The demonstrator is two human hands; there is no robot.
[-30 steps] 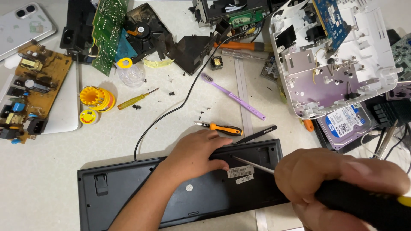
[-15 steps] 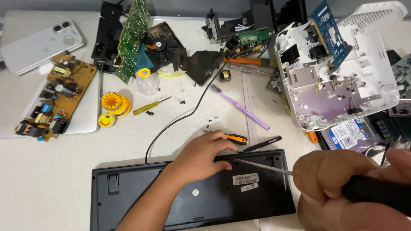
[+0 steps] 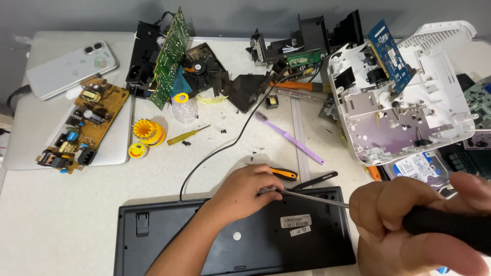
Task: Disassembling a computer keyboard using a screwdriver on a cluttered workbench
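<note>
- The keyboard was matt black plastic, smooth on its back, with a white paper label.
- The screwdriver had a bright metal shaft and a matt black handle.
- The toothbrush was smooth purple plastic.
- The casing was white plastic, faintly glossy.
- The phone had a glossy pale back.
- The table looked smooth, matt and off-white.

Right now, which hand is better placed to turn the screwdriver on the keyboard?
Right. The right hand already grips the screwdriver by its black handle, with the tip at the keyboard's top edge. The left hand rests there, by the tip.
</note>
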